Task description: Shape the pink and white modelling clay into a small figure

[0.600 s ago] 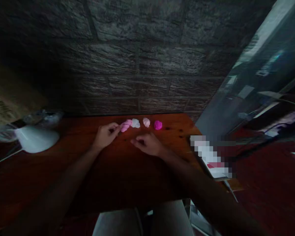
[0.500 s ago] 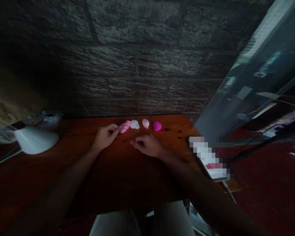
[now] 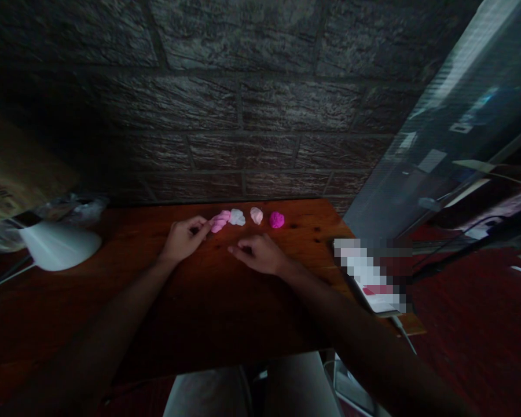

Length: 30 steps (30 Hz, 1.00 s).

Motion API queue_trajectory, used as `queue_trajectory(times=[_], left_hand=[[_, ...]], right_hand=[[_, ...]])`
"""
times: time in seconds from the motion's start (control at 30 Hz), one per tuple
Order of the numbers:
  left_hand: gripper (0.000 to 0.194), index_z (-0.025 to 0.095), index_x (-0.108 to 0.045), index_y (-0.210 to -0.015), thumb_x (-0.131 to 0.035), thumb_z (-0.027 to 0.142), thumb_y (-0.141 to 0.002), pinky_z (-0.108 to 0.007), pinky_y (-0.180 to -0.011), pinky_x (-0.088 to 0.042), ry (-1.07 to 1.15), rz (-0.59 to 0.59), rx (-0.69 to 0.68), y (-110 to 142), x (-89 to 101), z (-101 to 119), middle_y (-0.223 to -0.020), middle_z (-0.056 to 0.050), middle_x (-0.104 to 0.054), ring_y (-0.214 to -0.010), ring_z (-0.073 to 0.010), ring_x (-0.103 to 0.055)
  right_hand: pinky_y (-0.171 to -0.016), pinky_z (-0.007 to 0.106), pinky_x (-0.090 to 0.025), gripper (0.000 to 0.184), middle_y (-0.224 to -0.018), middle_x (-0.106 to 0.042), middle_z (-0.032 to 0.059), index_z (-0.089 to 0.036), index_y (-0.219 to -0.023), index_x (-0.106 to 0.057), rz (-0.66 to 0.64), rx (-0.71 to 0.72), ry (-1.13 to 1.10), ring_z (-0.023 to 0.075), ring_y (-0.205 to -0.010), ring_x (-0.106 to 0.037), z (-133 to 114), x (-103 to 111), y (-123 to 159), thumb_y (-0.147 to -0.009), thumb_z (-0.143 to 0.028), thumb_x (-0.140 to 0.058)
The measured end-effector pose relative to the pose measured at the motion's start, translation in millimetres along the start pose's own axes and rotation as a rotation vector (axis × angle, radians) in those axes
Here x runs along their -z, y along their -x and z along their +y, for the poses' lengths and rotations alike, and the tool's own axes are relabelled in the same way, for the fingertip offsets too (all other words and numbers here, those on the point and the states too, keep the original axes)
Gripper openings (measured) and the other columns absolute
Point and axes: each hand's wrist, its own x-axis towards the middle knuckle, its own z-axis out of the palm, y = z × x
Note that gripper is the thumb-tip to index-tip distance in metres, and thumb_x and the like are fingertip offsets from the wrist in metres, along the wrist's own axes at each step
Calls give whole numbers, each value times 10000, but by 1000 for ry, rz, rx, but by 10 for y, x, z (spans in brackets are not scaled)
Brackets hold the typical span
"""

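Note:
On the wooden table, my left hand (image 3: 184,238) has thumb and forefinger closed at the left end of a light pink twisted lump (image 3: 220,221). Its right end touches a small white lump (image 3: 237,218). Farther right, standing apart, are a pale pink lump (image 3: 256,216) and a bright magenta ball (image 3: 276,219). They look like soft modelling clay, though the material is not certain. My right hand (image 3: 260,253) hovers in front of the white and pale pink lumps, fingers loosely curled, thumb apart from them, with nothing seen in it.
Behind the wooden table (image 3: 217,307) rises a dark brick-pattern wall (image 3: 278,104). A white cone-shaped object (image 3: 61,246) stands at left near a brown printed bag or box (image 3: 8,174). A blurred-out device with a cable (image 3: 399,330) lies at the right edge.
The view has shifted slightly. Both hands and the lumps stay nearly where they were, with my left fingers still at the light pink lump.

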Motion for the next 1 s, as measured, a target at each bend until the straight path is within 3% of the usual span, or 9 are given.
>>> queue_trajectory(times=[1.0], left_hand=[[327, 238, -634, -679, -589, 500, -868, -280, -590, -465, -5, -7, 29, 1, 28, 53, -577, 13, -651, -550, -168, -616]], right_hand=[[-641, 268, -325, 424, -604, -540, -34, -187, -617, -551, -13, -5, 34, 99, -585, -455, -31, 24, 5, -1021, -309, -597]])
